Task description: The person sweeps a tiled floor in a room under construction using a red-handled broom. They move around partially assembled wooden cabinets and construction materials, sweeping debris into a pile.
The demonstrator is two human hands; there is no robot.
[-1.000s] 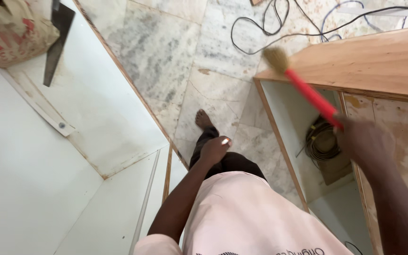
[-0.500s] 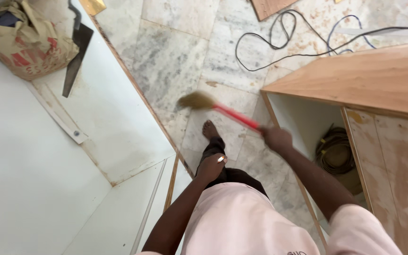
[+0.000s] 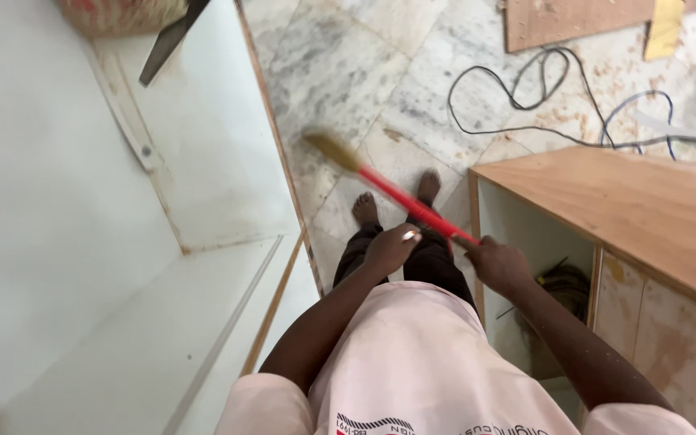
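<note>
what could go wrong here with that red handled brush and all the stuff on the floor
The brush is blurred with motion right above the bare feet, so its head might strike or drip on them. The right hand grips only the handle's end, so it might slip. Loose cables lie on the marble floor just ahead, a likely trip hazard. A saw rests on the white board, blade exposed beside the person.

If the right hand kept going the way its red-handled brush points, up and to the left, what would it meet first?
The right hand holds the red-handled brush, aimed up-left. Along that line the bristles pass over marble floor, then reach the wood-edged rim of the white panel. Depth is unclear; the brush may be well above both.
</note>
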